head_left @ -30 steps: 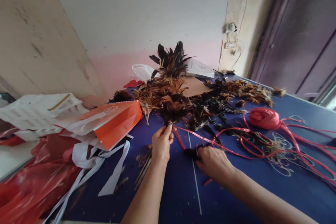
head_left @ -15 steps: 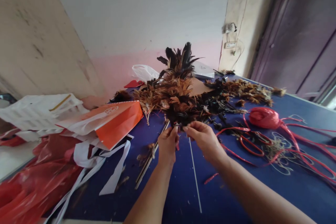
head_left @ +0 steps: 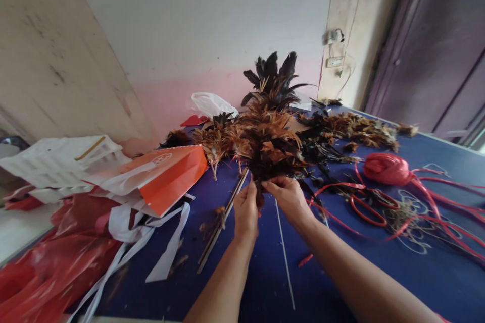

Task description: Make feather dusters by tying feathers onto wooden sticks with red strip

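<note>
A bundle of brown and black feathers stands upright over the blue table. My left hand grips the bundle's base, fingers closed round it. My right hand pinches the same base from the right, close against the left hand. A thin stick lies on the table just left of my left hand. More loose feathers are spread across the table behind the bundle.
A ball of red plastic string with loose strands trailing lies at the right. An orange paper bag, white bags, white strips and red plastic sheet crowd the left side. A wall stands behind the table.
My right hand left the table and came up to the bundle's base beside my left hand. The feather bundle has risen and shifted a little to the right.
</note>
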Tool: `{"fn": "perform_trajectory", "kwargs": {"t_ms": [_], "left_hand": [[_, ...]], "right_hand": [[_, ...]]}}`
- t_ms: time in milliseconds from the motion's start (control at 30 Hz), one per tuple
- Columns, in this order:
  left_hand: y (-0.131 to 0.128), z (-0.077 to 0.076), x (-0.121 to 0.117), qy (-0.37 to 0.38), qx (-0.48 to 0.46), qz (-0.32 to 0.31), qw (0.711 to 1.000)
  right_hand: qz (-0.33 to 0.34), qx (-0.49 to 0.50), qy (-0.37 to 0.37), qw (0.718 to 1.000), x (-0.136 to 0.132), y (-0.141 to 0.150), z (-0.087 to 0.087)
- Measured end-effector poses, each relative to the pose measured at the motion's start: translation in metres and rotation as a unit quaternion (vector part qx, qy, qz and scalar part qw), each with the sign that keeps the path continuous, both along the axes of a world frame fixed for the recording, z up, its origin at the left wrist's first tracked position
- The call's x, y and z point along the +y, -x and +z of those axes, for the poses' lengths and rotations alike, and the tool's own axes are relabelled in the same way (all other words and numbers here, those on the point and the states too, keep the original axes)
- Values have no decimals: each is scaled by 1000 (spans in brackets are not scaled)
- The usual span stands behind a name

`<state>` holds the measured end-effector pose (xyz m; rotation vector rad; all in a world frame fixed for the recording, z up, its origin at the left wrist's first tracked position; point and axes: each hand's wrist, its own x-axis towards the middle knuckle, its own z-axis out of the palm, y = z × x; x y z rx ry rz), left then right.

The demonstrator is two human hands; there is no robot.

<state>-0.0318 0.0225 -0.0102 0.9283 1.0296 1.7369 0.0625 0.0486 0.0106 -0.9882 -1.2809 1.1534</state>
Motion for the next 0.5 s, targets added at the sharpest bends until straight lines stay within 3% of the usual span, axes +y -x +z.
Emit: {"fn": "perform_trajectory", "kwargs": {"t_ms": [267,500], "left_hand": [[-3,9,-5,-8,-3,-6,1000],[0,2,-2,-15,41,-12,999]], "right_hand": [[37,-88,-28,995,8,-13,2],[46,-109,-33,992,9,-13,1]]}}
